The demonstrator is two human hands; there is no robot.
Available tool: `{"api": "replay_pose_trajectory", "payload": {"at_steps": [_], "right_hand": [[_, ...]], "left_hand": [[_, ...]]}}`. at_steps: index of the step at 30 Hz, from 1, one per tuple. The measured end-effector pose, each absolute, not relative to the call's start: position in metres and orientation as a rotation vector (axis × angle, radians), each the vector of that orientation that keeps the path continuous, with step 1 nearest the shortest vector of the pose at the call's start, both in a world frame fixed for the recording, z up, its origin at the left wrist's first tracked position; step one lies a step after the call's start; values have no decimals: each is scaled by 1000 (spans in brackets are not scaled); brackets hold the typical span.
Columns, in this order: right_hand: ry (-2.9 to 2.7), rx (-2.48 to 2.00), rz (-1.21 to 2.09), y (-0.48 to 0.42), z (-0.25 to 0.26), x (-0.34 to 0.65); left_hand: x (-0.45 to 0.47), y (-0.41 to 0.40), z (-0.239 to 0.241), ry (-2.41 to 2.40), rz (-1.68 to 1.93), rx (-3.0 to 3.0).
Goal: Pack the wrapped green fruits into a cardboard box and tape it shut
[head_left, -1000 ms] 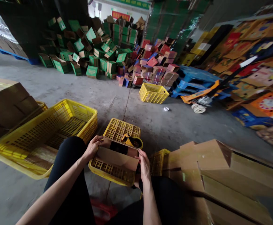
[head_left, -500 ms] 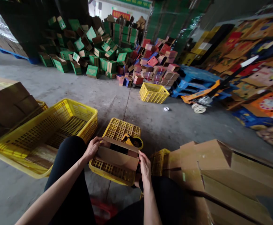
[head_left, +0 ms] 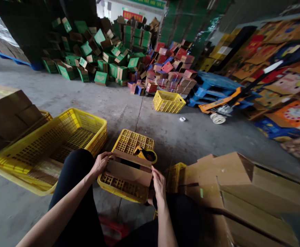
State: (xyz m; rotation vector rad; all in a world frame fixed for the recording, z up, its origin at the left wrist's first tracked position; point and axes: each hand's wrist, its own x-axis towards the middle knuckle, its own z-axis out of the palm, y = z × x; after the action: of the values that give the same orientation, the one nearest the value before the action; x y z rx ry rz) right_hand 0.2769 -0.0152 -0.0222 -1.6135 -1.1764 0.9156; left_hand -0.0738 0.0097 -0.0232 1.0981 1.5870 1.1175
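Note:
A small brown cardboard box point(head_left: 129, 172) rests on an upturned yellow plastic crate point(head_left: 124, 141) between my knees. Its two long top flaps lean inward, with a dark gap between them. My left hand point(head_left: 102, 163) grips the box's left end, fingers bent over the flap edge. At the opposite end, my right hand point(head_left: 159, 181) closes on the right edge, thumb and fingers near the flap corners. Just beyond the box, a yellow-and-black tape dispenser point(head_left: 146, 154) lies on the crate. What is inside the box is too dark to see.
A large yellow basket point(head_left: 74, 137) with a cardboard piece inside stands left. Flattened cartons point(head_left: 237, 185) are stacked at right. Ahead are a yellow crate point(head_left: 169, 102), a white tape roll point(head_left: 182, 119), a pallet jack point(head_left: 220, 106), and piled green boxes point(head_left: 100, 78).
Both hands stay on the box ends. The gap between the flaps looks slightly narrower; otherwise the scene has only shifted a little with my head.

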Motion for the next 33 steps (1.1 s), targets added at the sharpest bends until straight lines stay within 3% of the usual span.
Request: {"api": "replay_pose_trajectory", "payload": {"at_steps": [33], "right_hand": [[-1219,-1643,872,-17,-26,277]], "left_hand": [[-75,10,-41,1617,1147,1208]]}}
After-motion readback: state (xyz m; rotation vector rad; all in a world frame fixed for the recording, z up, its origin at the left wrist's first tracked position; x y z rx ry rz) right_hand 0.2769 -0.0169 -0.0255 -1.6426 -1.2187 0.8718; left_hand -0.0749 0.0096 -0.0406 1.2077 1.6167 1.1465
